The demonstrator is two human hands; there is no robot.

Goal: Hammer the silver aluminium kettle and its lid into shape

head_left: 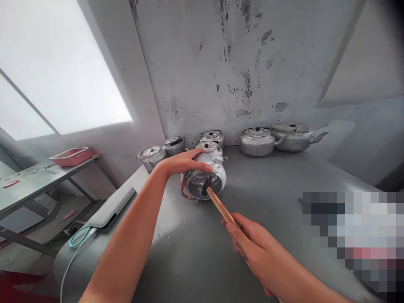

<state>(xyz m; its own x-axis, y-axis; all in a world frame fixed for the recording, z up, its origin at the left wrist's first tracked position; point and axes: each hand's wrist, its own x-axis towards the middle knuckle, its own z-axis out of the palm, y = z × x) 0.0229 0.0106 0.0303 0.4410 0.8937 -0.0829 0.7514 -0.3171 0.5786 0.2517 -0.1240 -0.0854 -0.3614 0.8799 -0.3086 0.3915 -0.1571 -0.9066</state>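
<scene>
A dented silver metal kettle [222,179] lies on its side on the grey table, its open mouth facing me. Red cord is wrapped along its handle at the left. My left hand [186,162] clasps the kettle from above, thumb and fingers apart around its side; some fingers are hidden behind it. In my right hand [252,240] is a hammer [217,202], held by its pale wooden handle. The dark head of the hammer sits inside the kettle's mouth; whether it touches the inner wall I cannot tell.
Several lidded silver kettles [257,143] stand along the wall at the table's back. A grey power bank [112,208] with a cable lies on the left edge. A pink basket [72,156] rests on a side table. The right edge is pixelated.
</scene>
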